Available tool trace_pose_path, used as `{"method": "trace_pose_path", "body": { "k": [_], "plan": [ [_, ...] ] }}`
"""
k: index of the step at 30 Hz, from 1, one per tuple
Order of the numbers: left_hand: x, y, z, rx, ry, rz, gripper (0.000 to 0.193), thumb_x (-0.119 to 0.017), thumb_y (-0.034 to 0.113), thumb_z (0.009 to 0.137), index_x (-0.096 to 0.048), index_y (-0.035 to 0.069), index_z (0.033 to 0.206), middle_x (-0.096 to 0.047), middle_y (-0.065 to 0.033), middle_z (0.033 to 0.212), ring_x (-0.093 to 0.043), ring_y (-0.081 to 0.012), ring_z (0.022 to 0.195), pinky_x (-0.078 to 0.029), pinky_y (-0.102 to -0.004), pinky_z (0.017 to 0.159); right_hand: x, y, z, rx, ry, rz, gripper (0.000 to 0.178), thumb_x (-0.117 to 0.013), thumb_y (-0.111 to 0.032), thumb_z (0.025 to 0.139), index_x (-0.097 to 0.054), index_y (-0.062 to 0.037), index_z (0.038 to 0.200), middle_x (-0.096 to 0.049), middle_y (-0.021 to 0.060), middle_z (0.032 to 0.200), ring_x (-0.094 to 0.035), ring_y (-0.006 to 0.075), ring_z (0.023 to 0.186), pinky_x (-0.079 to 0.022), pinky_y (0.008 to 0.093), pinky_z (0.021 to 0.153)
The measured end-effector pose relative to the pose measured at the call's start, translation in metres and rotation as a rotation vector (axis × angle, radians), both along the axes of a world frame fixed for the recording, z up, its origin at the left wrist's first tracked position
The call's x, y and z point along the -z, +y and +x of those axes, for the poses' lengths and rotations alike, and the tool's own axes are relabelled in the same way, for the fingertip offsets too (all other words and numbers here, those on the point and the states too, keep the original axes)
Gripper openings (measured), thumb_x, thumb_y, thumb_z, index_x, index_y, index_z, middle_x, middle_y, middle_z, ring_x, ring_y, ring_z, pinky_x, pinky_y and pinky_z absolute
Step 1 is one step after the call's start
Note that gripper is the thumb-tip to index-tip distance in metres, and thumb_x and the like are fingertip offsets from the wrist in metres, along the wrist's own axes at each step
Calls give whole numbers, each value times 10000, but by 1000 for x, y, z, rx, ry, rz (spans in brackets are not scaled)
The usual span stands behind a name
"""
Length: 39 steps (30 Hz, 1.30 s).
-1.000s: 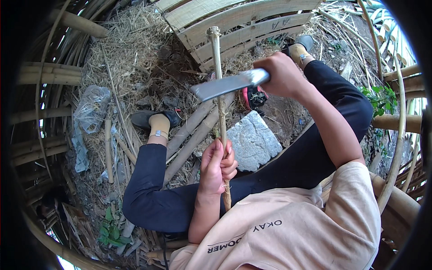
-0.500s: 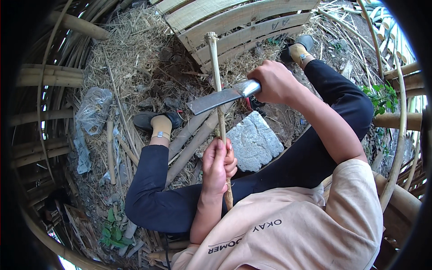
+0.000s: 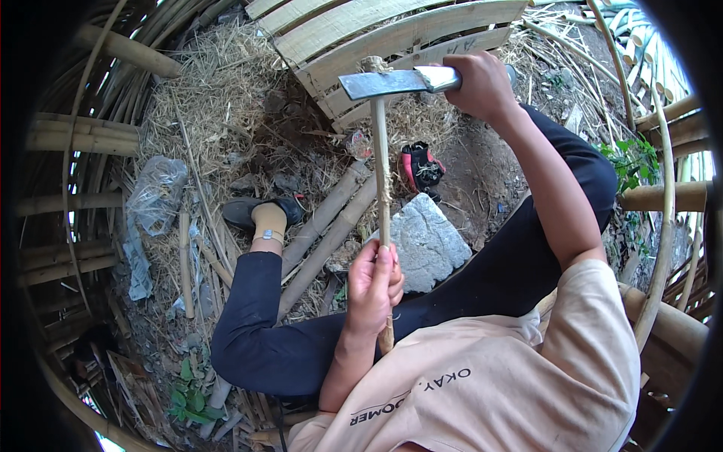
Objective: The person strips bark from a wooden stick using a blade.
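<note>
My left hand (image 3: 374, 285) is wrapped round the lower part of a thin wooden stick (image 3: 382, 177), whose bottom end rests against my shirt. The stick points away from me, with its far end in front of a slatted crate. In my right hand (image 3: 482, 84) is a broad-bladed knife (image 3: 388, 83) with a pale metallic handle. Its blade lies across the stick just below the far tip, where curled shavings show above the blade. Rough, peeled patches run along the stick's middle. My fingers hide part of the stick and most of the knife's handle.
A slatted wooden crate (image 3: 407, 38) stands ahead. A grey stone block (image 3: 426, 242) lies between my legs, with a red and black object (image 3: 422, 167) beyond it. Bamboo poles (image 3: 325, 218) lie beside my left foot. A clear plastic bag (image 3: 157, 193) sits at left, near bamboo walling (image 3: 86, 128).
The knife has moved up the stick from its middle to near the far tip. Shavings have gathered at the blade. The left hand and stick have shifted slightly right.
</note>
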State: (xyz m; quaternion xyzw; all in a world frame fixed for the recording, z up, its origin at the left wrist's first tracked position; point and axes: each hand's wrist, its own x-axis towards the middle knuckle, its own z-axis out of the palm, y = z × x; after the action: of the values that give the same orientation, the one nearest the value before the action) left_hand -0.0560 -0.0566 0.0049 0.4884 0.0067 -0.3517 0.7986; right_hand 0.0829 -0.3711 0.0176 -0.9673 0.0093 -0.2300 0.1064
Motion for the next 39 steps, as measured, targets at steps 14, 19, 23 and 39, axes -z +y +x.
{"method": "trace_pose_path", "body": {
  "k": [14,19,23,39],
  "plan": [
    [8,0,7,-179,-139,308,194,-436,229,1049,-485,77,939,-345,78,610,-273,5,473,-202,-183,405,12,65,-38,-281,428,89,172,-701,-153,576,-696,-64,723,-654,152,652,-661,359,651,-541,444,625],
    [26,2,-1,-201,-379,610,244,-430,211,1046,-497,20,910,-425,28,634,-366,-38,532,-302,-232,474,33,69,-31,-264,399,58,129,-692,-163,602,-671,-69,688,-623,150,620,-631,367,611,-509,445,580],
    [17,2,-2,-185,-378,634,252,-432,215,1046,-487,17,900,-420,15,630,-377,-45,538,-313,-240,474,42,68,-25,-262,312,71,109,-700,-177,645,-680,-84,699,-629,134,611,-638,333,587,-511,425,569],
    [8,-6,-13,-132,-316,364,194,-417,238,1055,-466,87,942,-357,85,597,-265,22,435,-201,-168,375,14,-1,0,36,-161,-123,123,-729,-258,713,-718,-155,780,-672,63,641,-677,249,606,-539,389,622]
  ]
}}
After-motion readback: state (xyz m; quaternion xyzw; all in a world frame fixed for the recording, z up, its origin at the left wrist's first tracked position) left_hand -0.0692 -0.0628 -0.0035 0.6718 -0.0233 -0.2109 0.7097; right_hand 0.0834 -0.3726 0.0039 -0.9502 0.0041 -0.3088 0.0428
